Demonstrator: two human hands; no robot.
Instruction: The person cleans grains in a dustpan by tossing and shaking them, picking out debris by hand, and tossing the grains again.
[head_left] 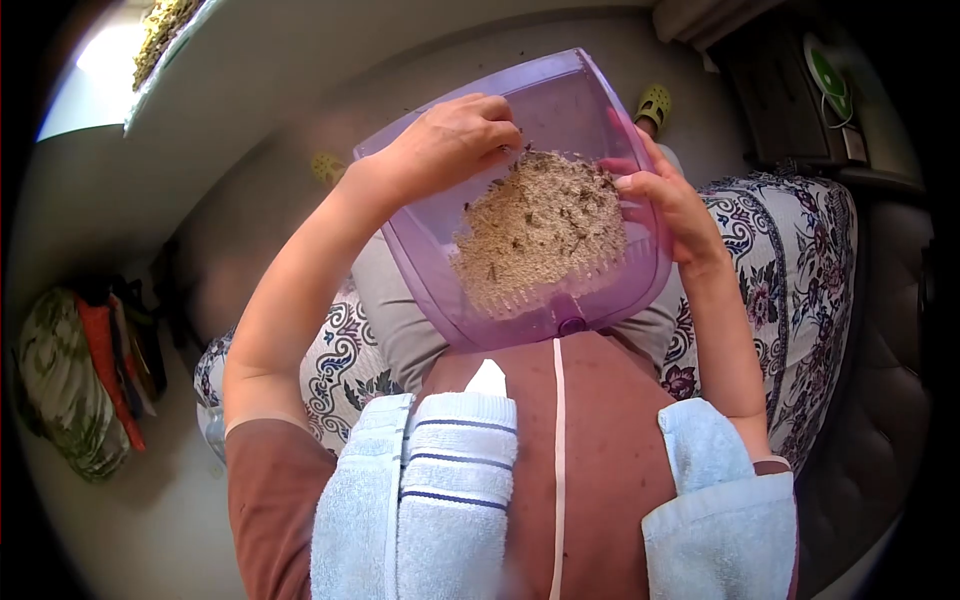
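Note:
A translucent purple plastic bin (430, 290) rests tilted over my lap. Small beige grains (550, 225) are heaped on its bottom, with many dark bits scattered among them, mostly along the upper part. My right hand (672, 195) grips the bin's right wall, thumb inside and fingers behind the plastic. Over the upper left of the grains is my left hand (465, 138), its fingers curled together in a pinch near the heap's edge. Whatever may be between those fingertips is hidden.
I sit on a patterned cover (750, 240). Light blue towels (455, 480) hang over my chest. Yellow-green clogs (653, 103) are on the floor ahead. A dark cabinet (780, 100) with a round green-and-white object (828, 78) stands at the right. Clothes (75, 370) hang at the left.

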